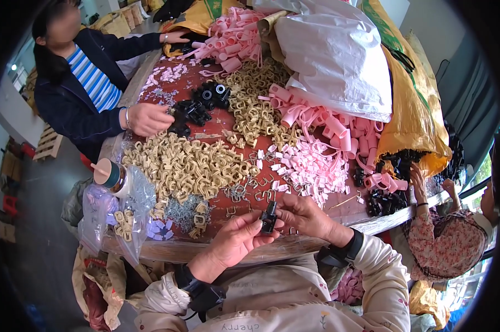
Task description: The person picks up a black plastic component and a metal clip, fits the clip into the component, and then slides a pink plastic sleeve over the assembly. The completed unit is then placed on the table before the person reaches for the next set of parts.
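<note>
Pale sleeves (380,276) nearest; left hand (233,238) pinches a black plastic fitting (269,218) by the near table edge (175,252), right hand (308,217) narrowed beside it, grip unclear: apparently unfinished, beige clips (183,166) heaped loose farther left.

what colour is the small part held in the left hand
Black; the small part shows best in the head view.

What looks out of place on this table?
Mainly the lidded bottle at the table's left edge: seemingly a drink container beside tan plastic buckles. Also, bent metal clips lie strewn between those and pale pink pieces, less heaped than either. The black plastic fitting in the left hand shows no evident damage.
</note>
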